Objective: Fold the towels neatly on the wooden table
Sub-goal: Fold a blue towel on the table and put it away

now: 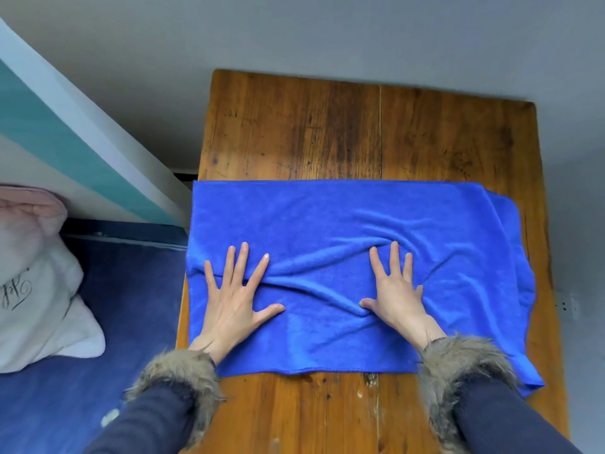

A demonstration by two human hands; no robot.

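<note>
One blue towel point(357, 217) lies spread across the near half of the wooden table point(327, 126). Left hand point(234, 303) and right hand point(396, 293) press flat on it, fingers splayed, gripping nothing. Risks: creases between the palms folded in; overhanging right corner sliding off.

A bedroom at home: blue-sheeted bed point(114, 290) with pillow point(36, 290) beside wooden table point(327, 126).

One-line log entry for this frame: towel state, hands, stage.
stage: smoothing | blue towel: spread on wooden table, wrinkled | left hand: flat on towel | right hand: flat on towel
</note>
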